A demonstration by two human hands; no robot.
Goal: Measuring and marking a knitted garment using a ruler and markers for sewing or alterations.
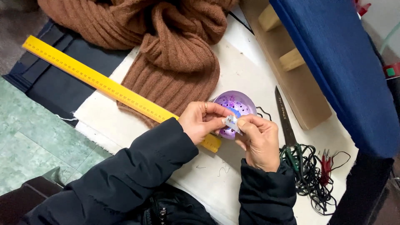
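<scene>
While both hands' fingers pinch a small pale piece [230, 121], a purple-stained bowl [236, 104] beneath holds a blue bit [236, 112].

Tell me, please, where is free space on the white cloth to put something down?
Bare cloth lies between the brown knit and the wooden frame. Another patch sits below the yellow ruler, left of the sleeve. Crowded: around the purple bowl, scissors and tangled cords.

Both hands [229, 129] pinching a small pale piece [230, 121] over purple bowl [241, 102], yellow ruler [104, 85], brown knit scarf [175, 54]
</scene>
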